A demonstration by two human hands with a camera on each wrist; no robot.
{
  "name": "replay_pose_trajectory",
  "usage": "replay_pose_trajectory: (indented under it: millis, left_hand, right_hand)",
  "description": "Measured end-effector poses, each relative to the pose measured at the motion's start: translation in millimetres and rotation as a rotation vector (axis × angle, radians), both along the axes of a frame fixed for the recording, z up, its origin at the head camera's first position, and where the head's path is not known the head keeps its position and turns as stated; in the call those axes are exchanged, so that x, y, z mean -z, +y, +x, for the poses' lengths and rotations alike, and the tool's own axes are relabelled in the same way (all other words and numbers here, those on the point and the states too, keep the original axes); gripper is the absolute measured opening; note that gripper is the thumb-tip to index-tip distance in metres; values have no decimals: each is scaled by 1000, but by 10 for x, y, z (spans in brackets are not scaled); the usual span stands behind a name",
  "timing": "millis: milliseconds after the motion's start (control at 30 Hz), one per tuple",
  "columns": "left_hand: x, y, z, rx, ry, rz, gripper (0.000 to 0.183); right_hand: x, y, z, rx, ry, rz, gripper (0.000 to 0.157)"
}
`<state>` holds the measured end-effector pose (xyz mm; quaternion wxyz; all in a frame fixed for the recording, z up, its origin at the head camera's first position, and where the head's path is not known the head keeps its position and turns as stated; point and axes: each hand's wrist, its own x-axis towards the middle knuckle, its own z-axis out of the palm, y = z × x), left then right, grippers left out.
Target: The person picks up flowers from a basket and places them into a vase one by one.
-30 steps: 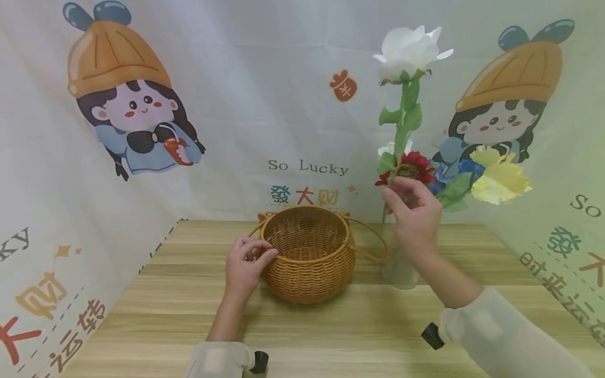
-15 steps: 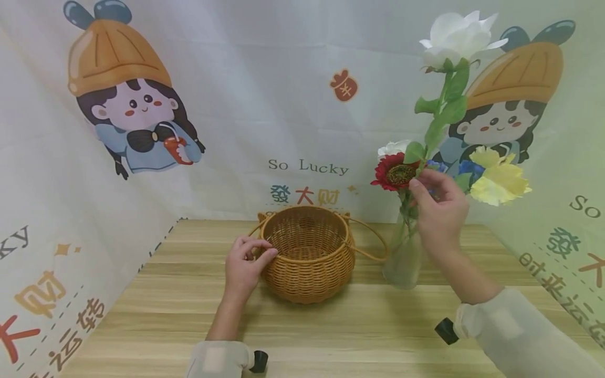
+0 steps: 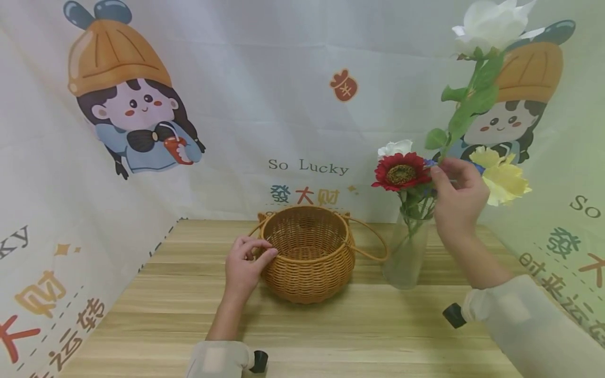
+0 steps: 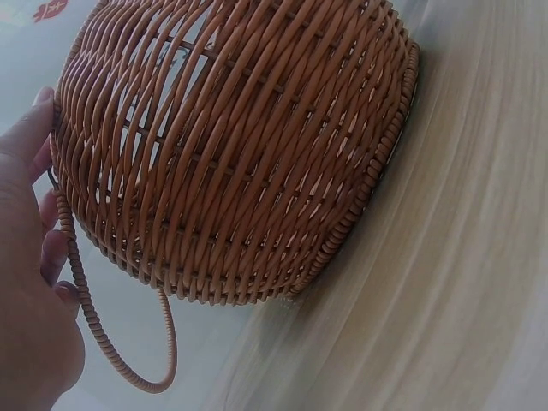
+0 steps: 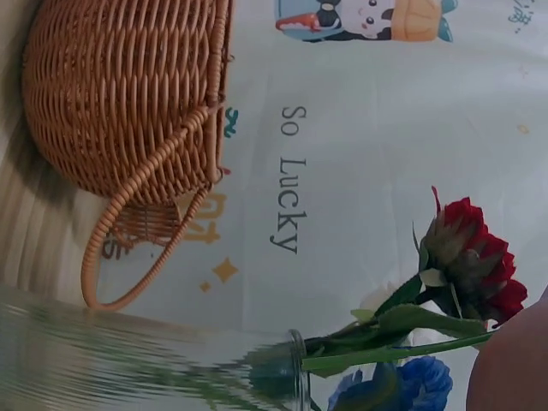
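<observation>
My left hand (image 3: 243, 265) holds the near-left rim of a brown wicker basket (image 3: 309, 281), its fingertips right at the edge. The round basket stands upright with its handles hanging at the sides. My right hand (image 3: 460, 205) pinches the green stem of a tall white rose (image 3: 493, 29), which leans to the right above the hand. In the right wrist view that stem (image 5: 402, 351) runs to the mouth of a clear glass vase (image 5: 295, 360). The vase also holds a red flower (image 3: 402, 173), a smaller white bloom (image 3: 396, 148) and blue flowers (image 5: 411, 385).
A yellow flower (image 3: 501, 178) spreads out right of my right hand. The wooden table (image 3: 331, 336) meets a printed cloth backdrop (image 3: 264, 94) behind and at both sides. The basket's right handle (image 3: 373, 257) reaches close to the vase.
My right hand has moved right and slightly up with the white rose, which now tilts right. The red flower and vase show more fully. My left hand and the basket stay put.
</observation>
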<state>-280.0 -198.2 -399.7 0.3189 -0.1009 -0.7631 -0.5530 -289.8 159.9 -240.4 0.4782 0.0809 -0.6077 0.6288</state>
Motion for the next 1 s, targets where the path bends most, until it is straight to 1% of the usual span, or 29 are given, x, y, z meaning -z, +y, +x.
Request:
replay_pose_trajectory:
  millis: [167,333,433,533,633,733,833,900,1000]
  left_hand:
    - [2,-3,-6,-1,2,-1,13]
    - [8,-5,-7,0,-1,-3,15]
    - [10,-2,-9,-1,-8,-3,16]
    - [-3,6,-5,-4,-17,-2,16]
    - [-68,35,47,-5,-21,1,15]
    - [-178,77,147,-5,-18,-1,15]
    - [-277,114,243,-9,-13,-8,16]
    - [-301,124,270,-11,-17,-10,16]
    - [-320,136,292,-9,-22,-12,17]
  right_hand:
    - [-56,54,-48,37,-29,-24,10]
    - [-63,94,-106,67,-62,-49,11]
    - [-72,116,-135,57,-78,-89,12]
    - [-91,134,-160,38,-51,-128,13]
    - [-113,141,-175,19,-6,-141,14]
    - [-118,133,-192,29,-9,-108,14]
    - [-93,133,-216,64,-75,-65,13]
    - [-62,146,-233,84,-139,-47,13]
    - [-5,177,-250,99,-225,-34,19]
